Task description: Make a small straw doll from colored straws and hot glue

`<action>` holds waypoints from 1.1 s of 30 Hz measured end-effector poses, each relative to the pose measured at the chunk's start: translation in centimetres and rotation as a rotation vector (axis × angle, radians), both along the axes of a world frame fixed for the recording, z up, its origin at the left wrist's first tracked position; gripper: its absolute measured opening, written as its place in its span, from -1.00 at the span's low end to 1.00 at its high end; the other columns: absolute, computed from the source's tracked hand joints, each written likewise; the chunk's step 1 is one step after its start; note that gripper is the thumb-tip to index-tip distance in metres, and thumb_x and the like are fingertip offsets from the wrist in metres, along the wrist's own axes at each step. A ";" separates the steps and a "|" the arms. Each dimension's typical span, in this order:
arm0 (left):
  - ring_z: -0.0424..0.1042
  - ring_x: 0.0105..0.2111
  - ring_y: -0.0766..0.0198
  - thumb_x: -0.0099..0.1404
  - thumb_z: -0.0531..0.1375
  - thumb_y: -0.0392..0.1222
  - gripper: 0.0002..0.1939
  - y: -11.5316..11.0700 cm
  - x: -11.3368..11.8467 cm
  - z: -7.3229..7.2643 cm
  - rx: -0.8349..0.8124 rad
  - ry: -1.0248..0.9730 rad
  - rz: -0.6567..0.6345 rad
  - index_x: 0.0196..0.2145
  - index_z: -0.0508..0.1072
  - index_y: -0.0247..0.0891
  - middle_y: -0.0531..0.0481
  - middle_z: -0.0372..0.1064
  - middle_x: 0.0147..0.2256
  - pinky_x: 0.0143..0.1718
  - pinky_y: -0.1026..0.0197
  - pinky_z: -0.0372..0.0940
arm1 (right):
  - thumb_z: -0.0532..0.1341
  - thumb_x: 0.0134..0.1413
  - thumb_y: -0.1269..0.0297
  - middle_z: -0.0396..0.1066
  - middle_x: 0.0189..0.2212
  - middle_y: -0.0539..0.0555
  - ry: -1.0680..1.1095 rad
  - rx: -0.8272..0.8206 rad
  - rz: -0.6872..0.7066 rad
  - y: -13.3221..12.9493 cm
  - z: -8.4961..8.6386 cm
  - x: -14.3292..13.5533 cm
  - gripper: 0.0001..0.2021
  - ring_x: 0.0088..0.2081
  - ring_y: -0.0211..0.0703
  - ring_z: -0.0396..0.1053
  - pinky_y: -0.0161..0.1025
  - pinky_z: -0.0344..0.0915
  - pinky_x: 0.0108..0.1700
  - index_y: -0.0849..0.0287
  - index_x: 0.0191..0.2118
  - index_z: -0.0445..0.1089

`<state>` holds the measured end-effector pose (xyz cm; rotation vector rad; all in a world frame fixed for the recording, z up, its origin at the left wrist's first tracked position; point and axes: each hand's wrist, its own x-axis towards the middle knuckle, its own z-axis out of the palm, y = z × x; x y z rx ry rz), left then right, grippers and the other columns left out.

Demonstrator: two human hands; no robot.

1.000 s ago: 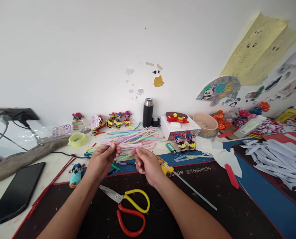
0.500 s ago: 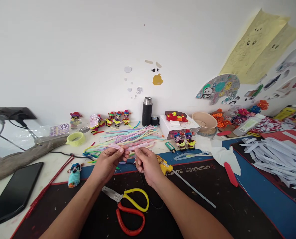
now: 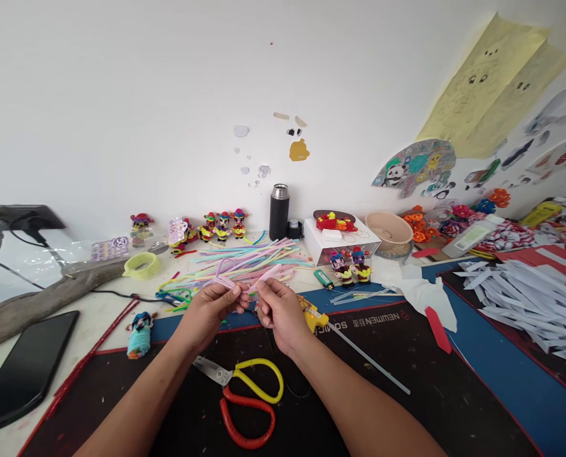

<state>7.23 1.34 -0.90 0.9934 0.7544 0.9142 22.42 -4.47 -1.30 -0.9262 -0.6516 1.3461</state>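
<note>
A pale pink pipe cleaner (image 3: 269, 273) is pinched between the fingertips of both hands, over the near edge of the blue strip. My left hand (image 3: 220, 308) is closed on its left part, where a bent length sticks up past the thumb. My right hand (image 3: 279, 311) is closed on the right part, its end slanting up and to the right. Below the hands lie scissors (image 3: 258, 384) with one yellow and one red handle. Partly behind my right hand is a yellow glue gun (image 3: 315, 317) with a long glue stick (image 3: 371, 360) in it.
Many pastel pipe cleaners (image 3: 249, 257) are heaped behind the hands. Small dolls (image 3: 223, 225) and a black flask (image 3: 279, 212) stand by the wall. A phone (image 3: 28, 362) and a turquoise-wrapped doll (image 3: 140, 336) lie left; white paper strips (image 3: 525, 304) are piled right.
The pipe cleaner between my hands now angles upward on both sides instead of lying nearly level. Both hands keep their hold, and the whole view has shifted slightly.
</note>
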 end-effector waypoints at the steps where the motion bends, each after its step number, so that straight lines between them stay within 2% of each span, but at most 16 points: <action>1: 0.51 -0.45 0.22 -0.13 0.63 0.07 -0.56 0.0 0.0 0.0 -0.007 -0.006 -0.002 -0.38 0.72 -0.27 -0.10 0.59 -0.46 -0.35 0.22 0.43 | 0.47 -0.03 -0.12 0.14 -0.67 -0.19 0.000 0.005 0.002 0.0 0.0 0.0 -0.51 -0.70 -0.44 0.02 -0.39 -0.19 -0.66 0.13 -0.41 0.27; 8: 0.48 -0.47 0.27 -0.10 0.63 0.03 -0.57 0.2 -0.3 0.3 -0.042 -0.023 -0.035 -0.35 0.72 -0.31 -0.11 0.59 -0.46 -0.42 0.29 0.37 | 0.46 0.01 -0.12 0.10 -0.69 -0.22 -0.040 0.023 0.082 0.1 0.0 0.4 -0.54 -0.71 -0.44 0.01 -0.39 -0.18 -0.65 0.16 -0.38 0.33; 13: 0.45 -0.49 0.29 -0.10 0.62 0.08 -0.56 0.8 -1.2 0.6 -0.008 0.017 -0.022 -0.39 0.71 -0.30 -0.07 0.55 -0.49 -0.46 0.31 0.31 | 0.41 0.07 -0.12 0.06 -0.71 -0.22 -0.176 0.047 0.115 0.2 -0.2 0.4 -0.58 -0.71 -0.40 0.01 -0.36 -0.11 -0.65 0.18 -0.33 0.43; 18: 0.38 -0.51 0.28 -0.09 0.58 0.15 -0.56 1.2 -2.0 1.4 0.116 0.203 0.015 -0.45 0.69 -0.27 -0.03 0.49 -0.56 -0.47 0.28 0.28 | 0.34 0.14 -0.10 0.20 -0.62 -0.15 -0.385 0.089 0.159 0.1 -0.7 0.3 -0.62 -0.70 -0.37 0.09 -0.33 -0.05 -0.65 0.17 -0.31 0.45; 22: 0.36 -0.50 0.23 -0.05 0.54 0.14 -0.61 1.1 -2.0 2.1 0.211 0.317 0.011 -0.48 0.67 -0.25 -0.02 0.47 -0.57 -0.46 0.24 0.28 | 0.29 0.21 -0.03 0.20 -0.61 -0.14 -0.497 0.085 0.204 -0.1 -0.9 0.5 -0.68 -0.68 -0.35 0.10 -0.32 0.00 -0.60 0.16 -0.32 0.45; 25: 0.35 -0.51 0.23 0.00 0.50 0.14 -0.63 1.2 -2.0 2.1 0.284 0.399 -0.037 -0.54 0.63 -0.23 0.00 0.46 -0.58 -0.43 0.23 0.28 | 0.28 0.25 0.06 0.23 -0.60 -0.11 -0.641 0.097 0.205 -0.2 -1.0 0.5 -0.74 -0.59 -0.31 0.16 -0.31 0.06 -0.50 0.17 -0.30 0.51; 29: 0.34 -0.53 0.24 0.10 0.43 0.18 -0.59 1.4 -2.2 1.8 0.372 0.501 -0.128 -0.59 0.58 -0.22 0.01 0.44 -0.59 -0.43 0.23 0.27 | 0.28 0.26 0.16 0.37 -0.51 -0.05 -0.826 0.162 0.182 -0.3 -1.2 0.4 -0.79 -0.44 -0.24 0.24 -0.30 0.12 -0.37 0.17 -0.30 0.58; 33: 0.36 -0.52 0.23 0.13 0.41 0.21 -0.57 1.4 -2.3 1.8 0.400 0.502 -0.158 -0.59 0.58 -0.21 0.02 0.44 -0.58 -0.42 0.23 0.28 | 0.26 0.28 0.17 0.31 -0.56 -0.07 -0.838 0.133 0.214 -0.4 -1.1 0.5 -0.78 -0.49 -0.26 0.19 -0.30 0.07 -0.40 0.17 -0.28 0.60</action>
